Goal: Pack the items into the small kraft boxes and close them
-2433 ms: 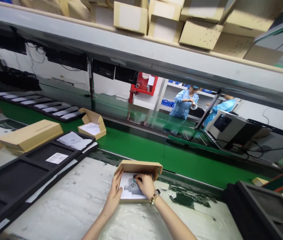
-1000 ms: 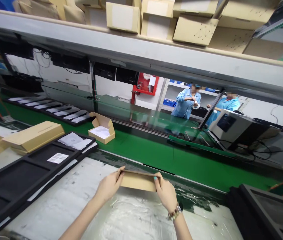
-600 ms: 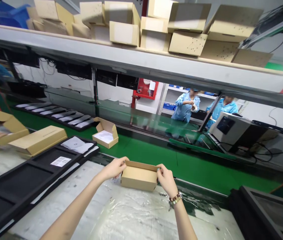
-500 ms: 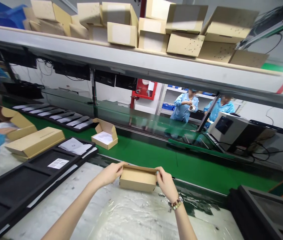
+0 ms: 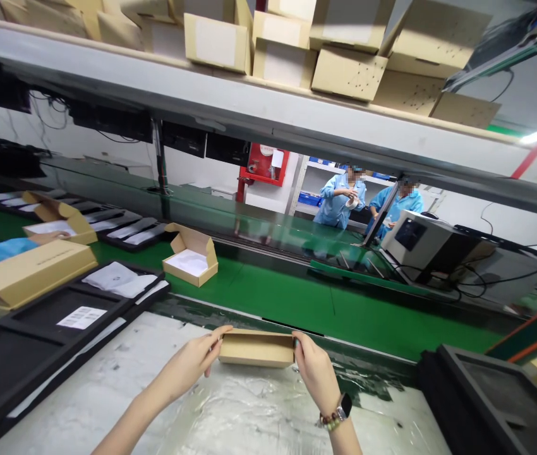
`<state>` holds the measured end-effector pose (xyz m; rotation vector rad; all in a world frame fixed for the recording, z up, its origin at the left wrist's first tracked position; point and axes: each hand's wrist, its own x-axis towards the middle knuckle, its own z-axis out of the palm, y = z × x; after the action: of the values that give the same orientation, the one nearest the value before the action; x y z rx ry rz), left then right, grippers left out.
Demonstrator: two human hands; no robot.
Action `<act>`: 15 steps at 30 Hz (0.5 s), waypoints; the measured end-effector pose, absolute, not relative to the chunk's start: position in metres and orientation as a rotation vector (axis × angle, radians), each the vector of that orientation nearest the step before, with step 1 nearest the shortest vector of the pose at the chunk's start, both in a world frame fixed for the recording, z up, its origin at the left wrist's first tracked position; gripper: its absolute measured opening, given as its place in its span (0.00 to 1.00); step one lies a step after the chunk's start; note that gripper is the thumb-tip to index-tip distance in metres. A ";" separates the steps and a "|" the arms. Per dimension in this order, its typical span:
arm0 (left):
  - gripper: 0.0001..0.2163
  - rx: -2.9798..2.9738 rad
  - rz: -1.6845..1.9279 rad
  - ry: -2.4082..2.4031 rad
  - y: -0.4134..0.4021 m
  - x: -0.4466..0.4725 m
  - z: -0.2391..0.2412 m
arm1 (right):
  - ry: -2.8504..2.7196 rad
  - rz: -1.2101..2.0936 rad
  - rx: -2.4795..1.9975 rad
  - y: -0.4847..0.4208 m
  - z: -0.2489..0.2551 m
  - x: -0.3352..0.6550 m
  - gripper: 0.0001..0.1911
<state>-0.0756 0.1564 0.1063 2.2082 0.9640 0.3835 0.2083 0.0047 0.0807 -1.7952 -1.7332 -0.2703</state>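
A small brown cardboard box (image 5: 256, 351) is held between my two hands above the front of the plastic-covered worktop (image 5: 230, 411). My left hand (image 5: 199, 357) grips its left end, with the fingers at the upper corner. At the opposite end, my right hand (image 5: 313, 363) has its fingers curled round the right edge; a watch and bead bracelets are on that wrist. The box's inner wall shows, and its contents, if any, cannot be made out.
Left lies a black foam tray (image 5: 22, 338) with a white label and papers. Beside it is a closed carton (image 5: 31, 272). On the green belt (image 5: 268, 291) stands an open box (image 5: 191, 265) with white paper. Black trays (image 5: 496, 398) are stacked right. A shelf (image 5: 249, 104) holds cartons; two people stand beyond.
The box has tipped, so less of its front wall shows, and both hands have turned with it. At left, a blue sleeve has reached forward and an open box has moved onto the belt.
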 end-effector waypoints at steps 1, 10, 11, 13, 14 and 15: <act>0.25 2.201 0.387 0.962 0.156 -0.073 0.108 | -1.752 -0.316 -1.807 0.005 0.079 0.211 0.19; 0.23 2.301 0.403 0.912 0.152 -0.067 0.082 | -1.565 -0.089 -1.795 -0.002 0.044 0.213 0.15; 0.23 2.352 0.420 0.933 0.152 -0.067 0.076 | -1.572 -0.093 -1.796 -0.006 0.037 0.211 0.16; 0.23 2.462 0.443 0.979 0.148 -0.070 0.057 | -1.617 -0.166 -1.797 -0.018 0.022 0.205 0.19; 0.24 2.510 0.447 0.978 0.142 -0.075 0.044 | -1.624 -0.216 -1.792 -0.025 0.013 0.199 0.21; 0.25 2.547 0.456 0.956 0.133 -0.081 0.030 | -1.608 -0.272 -1.782 -0.032 0.005 0.193 0.23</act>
<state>-0.0808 0.1333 0.0295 2.5467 0.9563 0.4563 0.1932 -0.0321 0.0046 -1.7823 -1.6080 -0.2718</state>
